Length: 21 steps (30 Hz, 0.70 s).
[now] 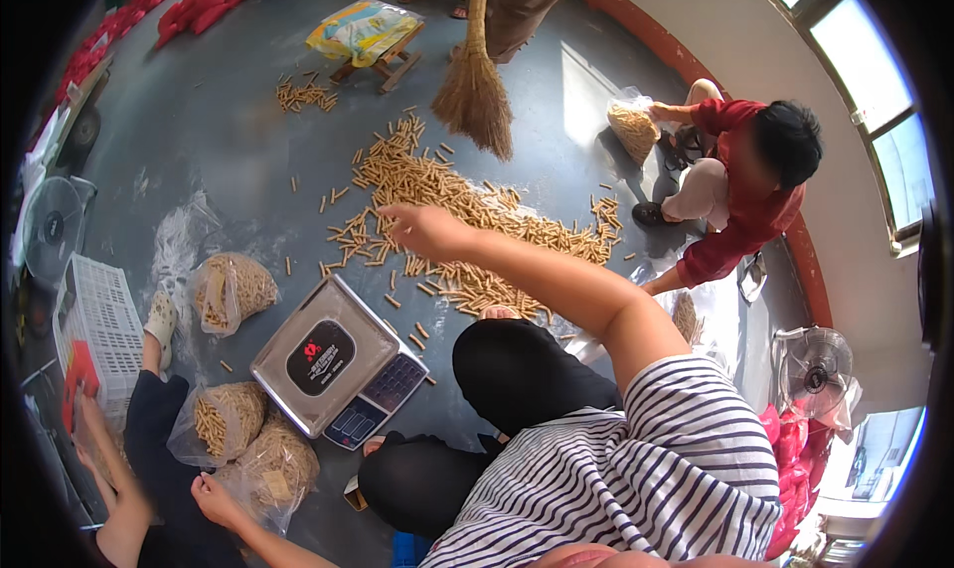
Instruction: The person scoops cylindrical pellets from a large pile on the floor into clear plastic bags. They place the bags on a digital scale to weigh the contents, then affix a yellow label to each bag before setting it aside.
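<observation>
My right hand (428, 229) reaches over a pile of short tan cylindrical sticks (417, 173) spread on the grey floor. Its index finger points out and no object shows in it. My left hand (218, 499) is low at the left, at the edge of a clear plastic bag (279, 464) filled with sticks. Whether its fingers pinch the plastic is unclear. A second filled bag (223, 423) leans beside that one, and a third filled bag (237, 288) stands farther off. Between the bags and my knees sits a digital weighing scale (339, 352) with a bare metal platform.
A straw broom (477, 106) is held by a standing person. A crouching person in red (753, 188) holds a bag of sticks (633, 128). Another person's arms (112, 471) are beside a white plastic crate (104, 329). A covered wooden stool (365, 35) and electric fan (812, 370) stand nearby.
</observation>
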Motion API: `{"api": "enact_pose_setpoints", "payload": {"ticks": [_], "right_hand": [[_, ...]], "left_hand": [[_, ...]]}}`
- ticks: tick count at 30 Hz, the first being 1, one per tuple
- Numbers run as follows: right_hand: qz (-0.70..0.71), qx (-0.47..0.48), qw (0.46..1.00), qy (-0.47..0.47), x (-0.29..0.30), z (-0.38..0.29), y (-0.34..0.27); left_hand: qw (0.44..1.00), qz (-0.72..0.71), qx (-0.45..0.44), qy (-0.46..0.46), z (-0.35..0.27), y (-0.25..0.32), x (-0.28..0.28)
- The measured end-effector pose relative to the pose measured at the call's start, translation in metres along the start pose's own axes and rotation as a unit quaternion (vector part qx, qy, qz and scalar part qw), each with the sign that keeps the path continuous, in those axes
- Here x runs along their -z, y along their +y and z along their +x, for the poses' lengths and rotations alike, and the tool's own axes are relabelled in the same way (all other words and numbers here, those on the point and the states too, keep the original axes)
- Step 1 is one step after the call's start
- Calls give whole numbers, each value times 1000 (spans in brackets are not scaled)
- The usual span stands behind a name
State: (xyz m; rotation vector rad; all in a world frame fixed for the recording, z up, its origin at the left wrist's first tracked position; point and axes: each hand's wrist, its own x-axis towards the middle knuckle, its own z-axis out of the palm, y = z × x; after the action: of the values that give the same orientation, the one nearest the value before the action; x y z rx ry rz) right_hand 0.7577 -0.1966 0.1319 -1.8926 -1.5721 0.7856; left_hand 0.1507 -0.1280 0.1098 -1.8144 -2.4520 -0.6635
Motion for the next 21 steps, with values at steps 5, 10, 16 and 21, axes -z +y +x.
{"api": "enact_pose_setpoints", "payload": {"ticks": [5,10,16,21], "right_hand": [[-202,-324,892,242,153,-122,201],[-126,-491,801,319,223,-216,334],[215,-433,777,403,239,-259,349],[328,-289,814,383,219,-294,293]], "left_hand": [[994,-44,-84,-57,-56,62,13],[986,-59,-131,-90,-88,144,43],[969,-98,-212,-83,-128,230,64],[956,-109,-251,-106,-158,261,71]]}}
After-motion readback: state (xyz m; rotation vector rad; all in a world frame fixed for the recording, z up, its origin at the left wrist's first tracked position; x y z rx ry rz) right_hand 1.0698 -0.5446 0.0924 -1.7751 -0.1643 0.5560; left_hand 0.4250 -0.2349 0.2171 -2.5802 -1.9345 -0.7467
